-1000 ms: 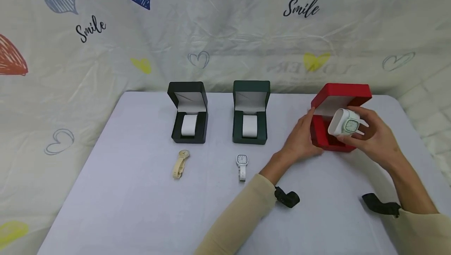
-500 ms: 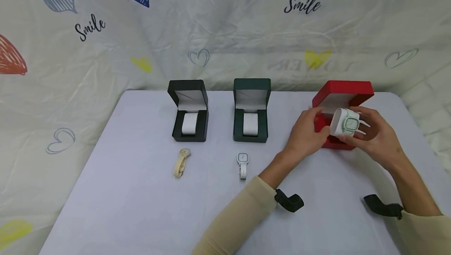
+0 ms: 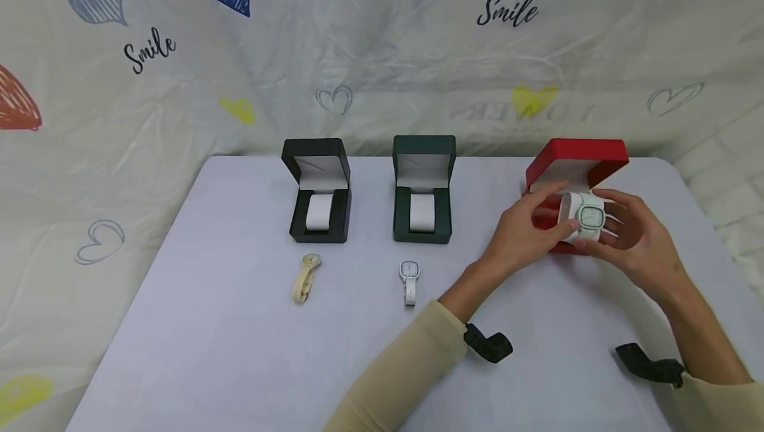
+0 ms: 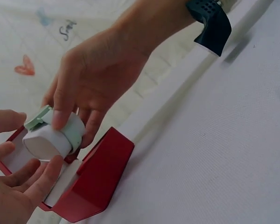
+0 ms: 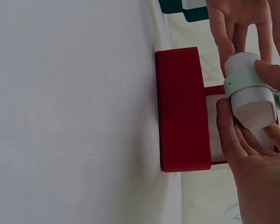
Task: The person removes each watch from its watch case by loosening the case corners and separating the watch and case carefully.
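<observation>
In the head view my right hand point(image 3: 641, 239) grips a white watch cushion point(image 3: 570, 210) with a pale green square-faced watch point(image 3: 592, 217) strapped around it. It is held just above and in front of the open red watch box point(image 3: 587, 148). My left hand point(image 3: 520, 229) is at the cushion's left end, fingers extended, the thumb seeming to touch it. In the left wrist view the right thumb presses on the cushion point(image 4: 42, 142), while the left fingers point(image 4: 46, 182) lie loosely by its near end. The box's interior is largely hidden by the hands.
A black watch box point(image 3: 319, 236) and a dark green watch box point(image 3: 422, 236) stand open, each with a white cushion inside. Before them lie a beige-strapped watch point(image 3: 305, 278) and a white watch point(image 3: 410, 283). White cloth covers the table point(image 3: 239, 326); a printed curtain point(image 3: 418, 40) hangs behind.
My left hand has moved from the red box's left side rightward to the cushion's end. The cushion and watch have turned slightly in my right hand, so the dial sits straighter.
</observation>
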`<action>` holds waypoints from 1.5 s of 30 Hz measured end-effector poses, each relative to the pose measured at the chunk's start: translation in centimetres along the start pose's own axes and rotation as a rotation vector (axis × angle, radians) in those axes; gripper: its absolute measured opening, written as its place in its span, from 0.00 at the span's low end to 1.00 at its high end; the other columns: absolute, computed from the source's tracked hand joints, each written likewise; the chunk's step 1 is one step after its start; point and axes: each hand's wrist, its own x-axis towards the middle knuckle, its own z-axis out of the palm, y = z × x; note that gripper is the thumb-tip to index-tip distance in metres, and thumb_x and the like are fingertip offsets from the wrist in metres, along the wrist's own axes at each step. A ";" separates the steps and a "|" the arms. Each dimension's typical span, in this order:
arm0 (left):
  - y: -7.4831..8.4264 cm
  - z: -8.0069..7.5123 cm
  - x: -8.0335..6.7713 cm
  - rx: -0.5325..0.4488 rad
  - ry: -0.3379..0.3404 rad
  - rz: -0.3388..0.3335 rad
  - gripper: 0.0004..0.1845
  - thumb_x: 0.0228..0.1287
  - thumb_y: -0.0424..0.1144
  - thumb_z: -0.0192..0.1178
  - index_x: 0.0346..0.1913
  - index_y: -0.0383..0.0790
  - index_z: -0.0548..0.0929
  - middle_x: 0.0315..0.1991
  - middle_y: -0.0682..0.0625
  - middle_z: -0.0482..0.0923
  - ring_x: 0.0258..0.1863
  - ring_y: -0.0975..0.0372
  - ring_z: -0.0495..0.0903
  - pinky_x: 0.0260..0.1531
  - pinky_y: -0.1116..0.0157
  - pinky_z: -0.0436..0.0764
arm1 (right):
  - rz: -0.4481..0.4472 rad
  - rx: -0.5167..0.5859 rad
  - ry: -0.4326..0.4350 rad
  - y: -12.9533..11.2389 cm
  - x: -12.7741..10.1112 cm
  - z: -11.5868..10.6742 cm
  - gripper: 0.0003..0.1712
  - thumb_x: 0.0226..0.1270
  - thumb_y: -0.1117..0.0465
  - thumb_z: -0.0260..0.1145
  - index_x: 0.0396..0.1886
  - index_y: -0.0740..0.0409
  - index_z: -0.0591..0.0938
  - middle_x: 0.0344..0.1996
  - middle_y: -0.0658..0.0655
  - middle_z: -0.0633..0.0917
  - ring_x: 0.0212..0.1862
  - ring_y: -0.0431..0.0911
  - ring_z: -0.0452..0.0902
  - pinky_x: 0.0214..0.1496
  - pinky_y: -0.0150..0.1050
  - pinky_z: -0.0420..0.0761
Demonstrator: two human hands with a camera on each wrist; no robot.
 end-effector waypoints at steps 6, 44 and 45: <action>-0.3 0.2 -0.1 -0.013 -0.039 0.014 0.33 0.70 0.45 0.69 0.75 0.63 0.72 0.68 0.60 0.77 0.59 0.74 0.77 0.52 0.79 0.79 | -0.040 -0.014 0.008 -0.2 -0.7 0.2 0.51 0.54 0.87 0.68 0.77 0.61 0.66 0.61 0.43 0.79 0.55 0.29 0.81 0.49 0.17 0.81; -0.9 0.9 -0.2 -0.147 -0.096 -0.072 0.28 0.68 0.33 0.68 0.68 0.58 0.80 0.53 0.58 0.81 0.38 0.76 0.79 0.35 0.78 0.83 | -0.087 -0.346 0.006 -0.6 -2.0 1.5 0.59 0.47 0.82 0.78 0.80 0.54 0.65 0.63 0.31 0.69 0.51 0.22 0.73 0.50 0.09 0.73; -0.9 0.8 -0.1 -0.141 -0.099 -0.072 0.28 0.68 0.33 0.68 0.68 0.58 0.81 0.53 0.58 0.81 0.38 0.76 0.78 0.35 0.78 0.83 | -0.088 -0.346 -0.001 -0.7 -2.0 1.4 0.60 0.46 0.82 0.78 0.80 0.54 0.65 0.63 0.32 0.69 0.50 0.23 0.74 0.49 0.10 0.74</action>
